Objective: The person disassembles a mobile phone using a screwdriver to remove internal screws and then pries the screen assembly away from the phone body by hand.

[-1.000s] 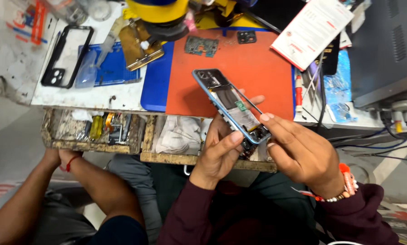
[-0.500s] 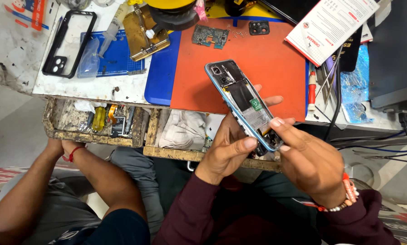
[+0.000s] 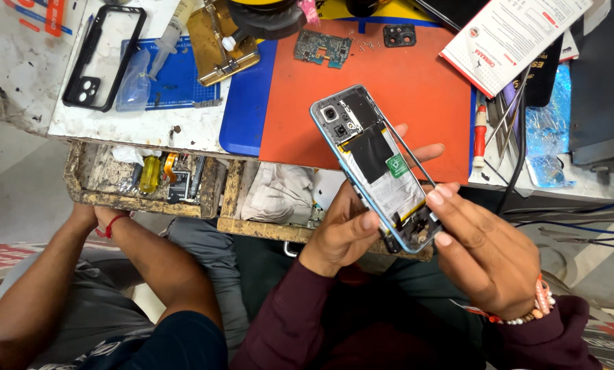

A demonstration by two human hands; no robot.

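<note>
Grasping an opened smartphone (image 3: 377, 168) above the orange mat (image 3: 416, 89), both left hand (image 3: 344, 233) and right hand (image 3: 481, 250) keep their grip closed on it; a circuit board (image 3: 322, 46) lies beyond, a co-worker's arms (image 3: 135, 253) alongside.

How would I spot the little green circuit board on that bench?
Find the big orange mat covering the bench. Near its top edge, left of a small black square camera frame, lies the loose circuit board. It is the only bare green board with ragged edges, lying flat outside the opened phone.
</note>
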